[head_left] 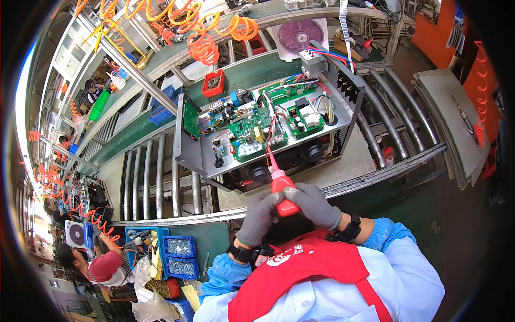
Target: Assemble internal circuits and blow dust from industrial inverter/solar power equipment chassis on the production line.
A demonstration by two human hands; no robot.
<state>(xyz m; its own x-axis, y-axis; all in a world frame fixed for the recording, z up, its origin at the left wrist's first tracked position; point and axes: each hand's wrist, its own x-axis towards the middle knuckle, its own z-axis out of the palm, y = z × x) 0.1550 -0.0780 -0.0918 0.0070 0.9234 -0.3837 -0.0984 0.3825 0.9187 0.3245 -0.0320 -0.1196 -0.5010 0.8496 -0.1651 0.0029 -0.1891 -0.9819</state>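
Both my hands wear grey gloves and close round a red squeeze bottle (284, 194) with a long pink nozzle. My left hand (256, 219) presses its fingers against the bottle's left side. From the right, my right hand (316, 205) grips it, thumb near the top. The nozzle leans up over the near edge of an open metal chassis (188, 155); whether its tip touches anything is hard to make out. Inside the chassis lie green circuit boards (252, 131) with wires and components. A grey block (313, 63) with red and blue wires sits at its far right corner.
The chassis rests on a board over a roller conveyor (152, 177). A red bin (214, 83) of small parts stands behind it. Blue bins (179, 247) of hardware are at lower left, near a co-worker (102, 263). Coiled orange hoses (204, 48) hang above; flat sheets (445, 107) stack at right.
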